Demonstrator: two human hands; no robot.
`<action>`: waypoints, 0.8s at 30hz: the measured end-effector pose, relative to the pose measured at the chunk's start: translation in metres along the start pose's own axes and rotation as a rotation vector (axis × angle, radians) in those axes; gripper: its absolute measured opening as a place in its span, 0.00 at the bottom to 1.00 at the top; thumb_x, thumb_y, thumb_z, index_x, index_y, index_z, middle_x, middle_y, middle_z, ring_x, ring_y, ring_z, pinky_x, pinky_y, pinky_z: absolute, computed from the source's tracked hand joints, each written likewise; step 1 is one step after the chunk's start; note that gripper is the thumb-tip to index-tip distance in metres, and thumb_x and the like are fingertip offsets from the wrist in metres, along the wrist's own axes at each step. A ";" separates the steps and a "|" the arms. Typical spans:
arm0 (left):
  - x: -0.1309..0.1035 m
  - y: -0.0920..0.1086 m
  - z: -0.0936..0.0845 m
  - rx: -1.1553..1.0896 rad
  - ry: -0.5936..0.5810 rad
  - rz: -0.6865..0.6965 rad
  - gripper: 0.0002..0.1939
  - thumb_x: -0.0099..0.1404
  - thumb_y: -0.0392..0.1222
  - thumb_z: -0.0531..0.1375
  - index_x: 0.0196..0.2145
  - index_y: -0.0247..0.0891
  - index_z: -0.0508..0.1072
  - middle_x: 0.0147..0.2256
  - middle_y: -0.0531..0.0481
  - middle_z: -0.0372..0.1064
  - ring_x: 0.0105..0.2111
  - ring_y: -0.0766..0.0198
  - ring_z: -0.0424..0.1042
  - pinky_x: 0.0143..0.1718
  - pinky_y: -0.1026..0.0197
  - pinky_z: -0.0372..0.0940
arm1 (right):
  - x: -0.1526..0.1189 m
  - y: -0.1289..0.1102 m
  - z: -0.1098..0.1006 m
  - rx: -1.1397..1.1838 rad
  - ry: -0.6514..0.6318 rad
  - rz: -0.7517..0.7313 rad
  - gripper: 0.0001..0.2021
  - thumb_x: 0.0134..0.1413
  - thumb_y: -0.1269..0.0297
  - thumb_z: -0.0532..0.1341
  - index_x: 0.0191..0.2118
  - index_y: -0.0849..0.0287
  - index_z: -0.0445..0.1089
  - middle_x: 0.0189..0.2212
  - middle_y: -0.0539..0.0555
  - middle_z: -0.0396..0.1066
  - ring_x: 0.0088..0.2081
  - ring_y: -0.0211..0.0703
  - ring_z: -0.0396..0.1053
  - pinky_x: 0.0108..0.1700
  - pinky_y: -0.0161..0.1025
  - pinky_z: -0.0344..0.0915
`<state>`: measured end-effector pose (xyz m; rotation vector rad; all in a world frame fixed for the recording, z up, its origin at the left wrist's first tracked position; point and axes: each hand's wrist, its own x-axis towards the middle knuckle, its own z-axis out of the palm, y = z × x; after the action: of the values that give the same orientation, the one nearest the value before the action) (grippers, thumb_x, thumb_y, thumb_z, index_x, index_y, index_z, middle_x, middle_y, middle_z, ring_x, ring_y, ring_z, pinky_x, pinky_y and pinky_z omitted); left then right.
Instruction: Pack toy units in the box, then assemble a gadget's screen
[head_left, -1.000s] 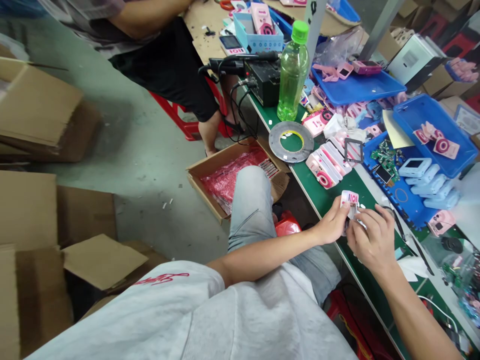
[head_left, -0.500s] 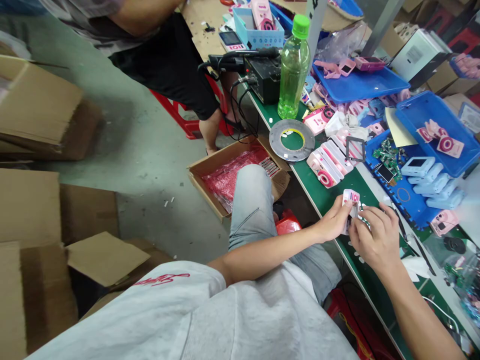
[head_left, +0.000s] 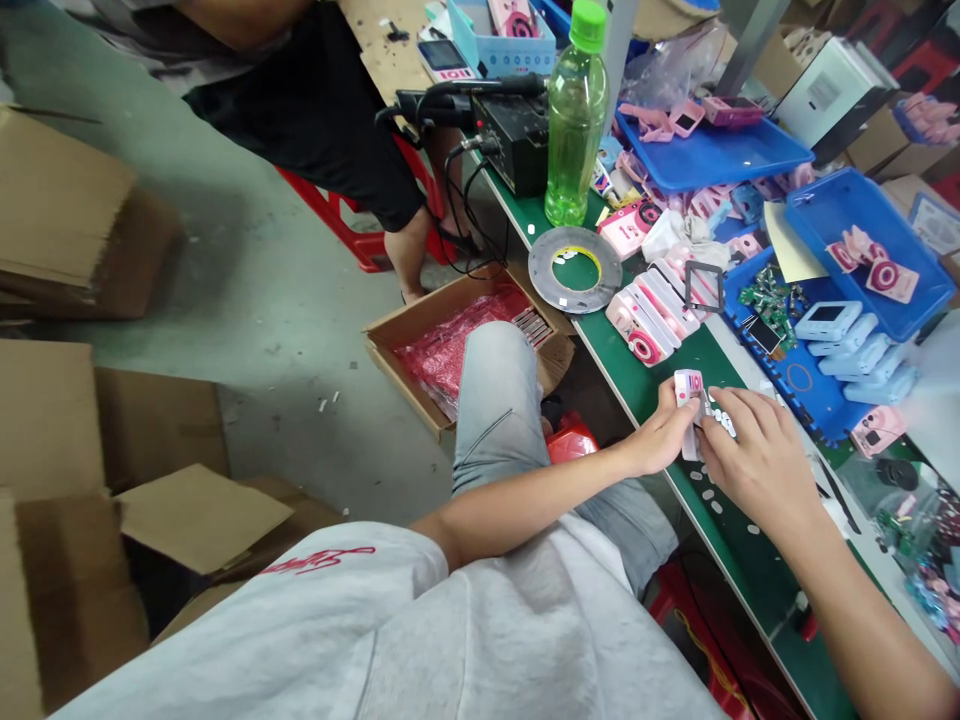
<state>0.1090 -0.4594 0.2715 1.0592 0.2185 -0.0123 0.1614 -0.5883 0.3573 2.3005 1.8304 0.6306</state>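
Note:
My left hand (head_left: 664, 437) grips a small white panel with pink markings (head_left: 688, 384), which looks like a piece of camera casing, just above the bench's front edge. Against that panel's right side my right hand (head_left: 761, 455) is closed, thumb and fingertips at its edge; anything smaller between the fingers is hidden. White oval pieces (head_left: 717, 507) are scattered on the green bench top below and beside my hands. Left of the hands, pink-and-white camera cases (head_left: 646, 318) lie side by side, near a grey ring-shaped roll (head_left: 541, 272) with a yellow inner rim.
A green bottle (head_left: 576, 130) stands beside a black box with cables (head_left: 517, 145). Blue trays (head_left: 825, 215) hold camera parts, with light-blue casings (head_left: 862, 350) in one. An open carton (head_left: 405, 390) sits by my knee. Another person's leg (head_left: 409, 255) is at the upper left.
The view has shifted slightly. My right hand has turned flatter over the panel, its raised fingers lowering toward it. The panel stays in my left hand.

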 end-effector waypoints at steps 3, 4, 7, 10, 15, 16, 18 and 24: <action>0.001 -0.002 0.001 -0.042 -0.008 -0.002 0.18 0.76 0.42 0.49 0.61 0.38 0.54 0.60 0.40 0.64 0.63 0.56 0.64 0.69 0.48 0.56 | 0.003 0.001 0.000 0.015 -0.028 -0.023 0.03 0.62 0.73 0.62 0.41 0.61 0.72 0.50 0.65 0.75 0.52 0.55 0.69 0.51 0.50 0.67; 0.001 -0.002 0.001 -0.051 -0.009 -0.001 0.18 0.76 0.41 0.50 0.61 0.39 0.55 0.59 0.41 0.64 0.63 0.56 0.64 0.68 0.48 0.57 | 0.003 0.001 0.001 0.030 -0.031 -0.025 0.03 0.62 0.74 0.61 0.40 0.61 0.72 0.50 0.65 0.75 0.52 0.55 0.69 0.50 0.50 0.67; 0.002 -0.004 -0.001 -0.032 -0.024 0.023 0.21 0.75 0.40 0.51 0.63 0.39 0.56 0.60 0.41 0.63 0.63 0.55 0.64 0.69 0.47 0.56 | 0.003 0.001 0.004 0.074 -0.009 -0.011 0.04 0.63 0.74 0.60 0.41 0.61 0.71 0.50 0.65 0.74 0.53 0.55 0.70 0.49 0.50 0.67; 0.002 -0.006 -0.004 0.003 -0.066 0.076 0.25 0.73 0.39 0.53 0.65 0.42 0.55 0.63 0.41 0.59 0.67 0.53 0.58 0.71 0.47 0.52 | 0.002 0.000 0.006 0.103 0.014 0.003 0.03 0.64 0.73 0.60 0.41 0.61 0.70 0.51 0.66 0.73 0.54 0.56 0.70 0.49 0.50 0.69; 0.005 -0.007 -0.009 0.047 -0.153 0.077 0.30 0.67 0.35 0.54 0.65 0.38 0.52 0.66 0.38 0.53 0.69 0.50 0.55 0.72 0.47 0.51 | 0.001 0.002 0.004 0.115 -0.010 -0.013 0.02 0.64 0.72 0.61 0.38 0.60 0.68 0.51 0.66 0.72 0.54 0.58 0.69 0.50 0.52 0.70; 0.005 -0.006 -0.010 0.051 -0.165 0.080 0.33 0.65 0.34 0.55 0.66 0.37 0.51 0.65 0.37 0.53 0.68 0.50 0.56 0.72 0.46 0.52 | 0.001 0.003 0.004 0.123 -0.011 -0.020 0.02 0.64 0.71 0.61 0.38 0.61 0.69 0.51 0.66 0.72 0.54 0.58 0.69 0.51 0.52 0.70; 0.006 -0.004 -0.010 0.044 -0.181 0.088 0.38 0.59 0.31 0.58 0.66 0.35 0.51 0.63 0.36 0.55 0.67 0.48 0.58 0.71 0.46 0.53 | 0.000 0.004 0.005 0.143 -0.009 -0.026 0.01 0.64 0.71 0.61 0.39 0.61 0.69 0.51 0.66 0.73 0.54 0.58 0.69 0.51 0.52 0.70; 0.005 -0.005 -0.005 -0.029 -0.150 0.091 0.42 0.55 0.30 0.59 0.65 0.38 0.50 0.59 0.38 0.60 0.63 0.47 0.63 0.67 0.43 0.59 | -0.001 0.006 0.006 0.136 -0.010 -0.056 0.02 0.65 0.71 0.60 0.40 0.59 0.70 0.50 0.64 0.73 0.53 0.57 0.69 0.50 0.52 0.70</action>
<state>0.1129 -0.4565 0.2640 1.0337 0.0348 -0.0071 0.1687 -0.5896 0.3538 2.3208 1.9832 0.5007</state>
